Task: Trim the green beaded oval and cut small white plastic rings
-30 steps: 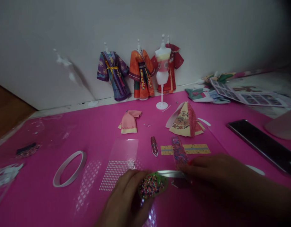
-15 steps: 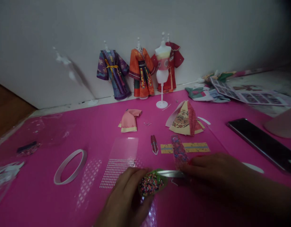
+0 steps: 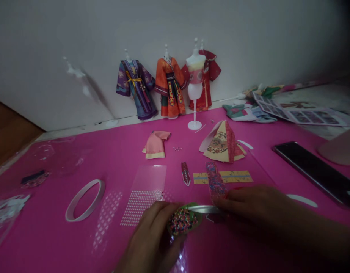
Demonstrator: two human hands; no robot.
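Note:
Near the front edge, my left hand is wrapped round the left side of a green-rimmed piece covered in multicoloured beads. My right hand is closed on scissors, whose silver blades lie over the top right of the beaded piece; only a bit of the red handle shows. Just above my right fingers, a patterned purple-red strip crosses a yellow strip. A small dark red tie-shaped piece edged with white beads lies to their left. Left of my left hand is a clear sheet of rhinestones.
Miniature robes on stands and a white mannequin line the back wall. A pink top and a floral skirt lie mid-table. A white ring is left, a phone right.
The scissors and the beaded piece have shifted very slightly in my hands. Otherwise the scene looks the same.

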